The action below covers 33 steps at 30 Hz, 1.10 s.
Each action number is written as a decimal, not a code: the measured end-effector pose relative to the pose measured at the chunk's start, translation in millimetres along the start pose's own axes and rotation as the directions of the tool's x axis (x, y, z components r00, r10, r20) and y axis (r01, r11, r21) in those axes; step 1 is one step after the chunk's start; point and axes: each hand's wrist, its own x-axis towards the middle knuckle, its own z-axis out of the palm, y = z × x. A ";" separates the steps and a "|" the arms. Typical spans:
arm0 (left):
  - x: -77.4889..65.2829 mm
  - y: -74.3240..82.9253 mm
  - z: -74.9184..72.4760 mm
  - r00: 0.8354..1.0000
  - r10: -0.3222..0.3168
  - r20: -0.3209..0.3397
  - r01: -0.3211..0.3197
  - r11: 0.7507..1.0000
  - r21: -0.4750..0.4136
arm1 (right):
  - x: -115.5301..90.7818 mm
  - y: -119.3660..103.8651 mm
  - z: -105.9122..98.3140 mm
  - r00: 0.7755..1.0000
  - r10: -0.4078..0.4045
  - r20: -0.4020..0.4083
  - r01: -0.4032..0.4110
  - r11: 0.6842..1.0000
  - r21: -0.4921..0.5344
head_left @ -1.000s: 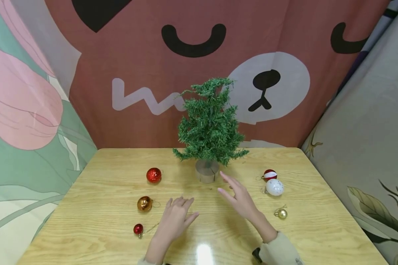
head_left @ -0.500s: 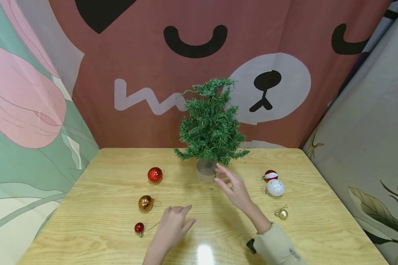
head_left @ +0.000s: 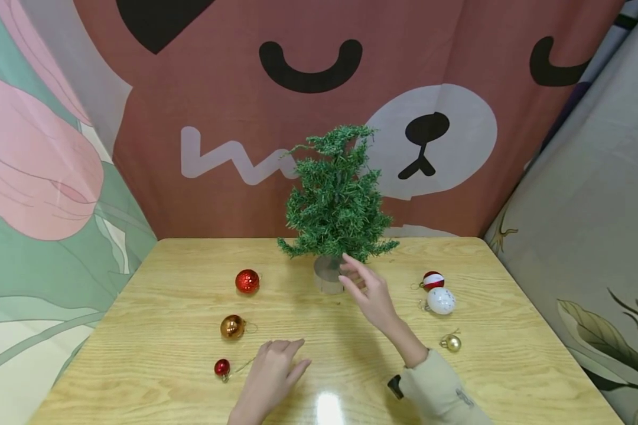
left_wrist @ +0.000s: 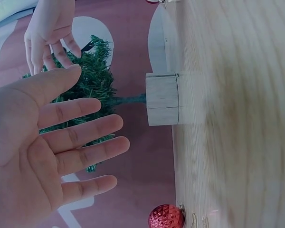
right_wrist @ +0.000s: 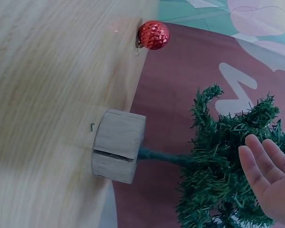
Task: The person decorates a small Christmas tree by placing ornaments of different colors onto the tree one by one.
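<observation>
A small green artificial Christmas tree (head_left: 337, 200) stands on a round wooden base (head_left: 326, 280) at the back middle of the table. The right hand (head_left: 369, 295) hovers in front of the base, fingers slightly bent and holding nothing. In the left wrist view the left hand (left_wrist: 61, 142) shows its palm, with fingers spread and nothing in them. From the head view, that left hand lies nearest a small red bauble (head_left: 222, 368) with a gold string. Farther back on the left are a copper bauble (head_left: 233, 326) and a red textured bauble (head_left: 247, 281).
On the right of the wooden table (head_left: 165, 378) lie a red and white striped bauble (head_left: 433, 280), a white speckled bauble (head_left: 441, 301) and a small gold bauble (head_left: 452, 343). A printed curtain (head_left: 218, 206) hangs directly behind the table's back edge.
The right hand has moved forward and a little left, up to the tree's base. The left hand has drawn back toward the near edge. The tree and baubles stay put.
</observation>
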 end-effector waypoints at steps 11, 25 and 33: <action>-9.7 -2.0 -7.0 0.999 -0.028 -0.025 0.028 1.000 0.007 | 13.9 -5.3 3.3 1.000 0.012 -0.020 -0.013 1.000 -0.008; -23.9 -7.2 -13.1 0.988 -0.001 -0.157 0.010 0.998 0.057 | 24.3 -2.7 8.1 1.000 0.029 -0.009 -0.028 0.998 0.063; -34.3 -14.7 -18.2 0.956 0.054 -0.288 -0.027 0.995 0.094 | 28.4 0.2 10.8 0.997 0.070 -0.011 -0.069 0.995 0.078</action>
